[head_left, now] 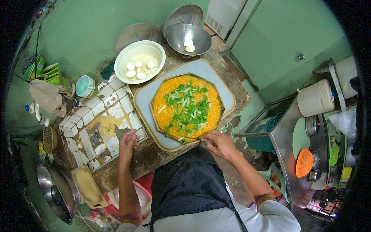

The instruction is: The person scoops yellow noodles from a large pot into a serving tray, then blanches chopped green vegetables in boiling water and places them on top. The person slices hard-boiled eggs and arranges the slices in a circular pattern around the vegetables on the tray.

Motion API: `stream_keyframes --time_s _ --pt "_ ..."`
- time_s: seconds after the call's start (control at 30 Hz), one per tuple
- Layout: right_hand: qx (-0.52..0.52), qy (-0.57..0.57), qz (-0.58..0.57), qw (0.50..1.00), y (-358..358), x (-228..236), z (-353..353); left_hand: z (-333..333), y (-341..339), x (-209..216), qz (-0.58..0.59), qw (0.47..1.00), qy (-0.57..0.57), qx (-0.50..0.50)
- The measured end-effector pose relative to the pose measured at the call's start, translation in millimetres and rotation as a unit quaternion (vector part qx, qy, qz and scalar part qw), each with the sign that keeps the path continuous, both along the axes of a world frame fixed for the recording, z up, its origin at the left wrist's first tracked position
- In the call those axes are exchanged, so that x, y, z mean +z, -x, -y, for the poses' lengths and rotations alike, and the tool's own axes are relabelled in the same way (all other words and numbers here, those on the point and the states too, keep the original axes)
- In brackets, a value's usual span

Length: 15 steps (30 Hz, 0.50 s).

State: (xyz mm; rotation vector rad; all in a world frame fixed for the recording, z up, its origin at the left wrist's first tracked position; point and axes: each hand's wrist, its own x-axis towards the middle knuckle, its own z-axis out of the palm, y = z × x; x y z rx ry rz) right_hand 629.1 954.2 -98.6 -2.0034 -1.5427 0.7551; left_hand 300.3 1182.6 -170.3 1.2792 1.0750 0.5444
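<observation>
- Landmark: the octagonal noodle platter (188, 104), orange noodles topped with chopped greens, sitting on a pale blue tray (216, 75) on the counter.
- Your right hand (218, 144) is at the platter's near edge, fingers closed in a pinch on a thin utensil (193, 138); can't tell if it's a knife or a spoon handle.
- The utensil's long axis runs roughly left-right along that near rim, tip pointing to your left, touching the noodles there.
- Your left hand (128, 144) is left of the platter, at the tray's near-left corner, fingers loosely curled, holding nothing that I can see.
- Right hand is clearly nearer; the platter lies just ahead of it, away from your body.
- Beyond the platter: white bowl of peeled eggs (139, 62) to the far left, metal colander (188, 38) with two more eggs straight behind.
</observation>
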Motion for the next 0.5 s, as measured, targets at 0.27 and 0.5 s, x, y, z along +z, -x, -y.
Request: stream_keyframes --time_s 0.27,0.5 --pt "0.011 0.002 0.005 1.0 34.2 -2.6 -34.6 1.2 1.7 2.4 0.01 1.0 -0.001 -0.011" --pt "-0.052 0.009 0.013 0.999 33.2 1.8 -36.7 1.0 10.0 -3.4 0.018 1.0 0.001 0.001"
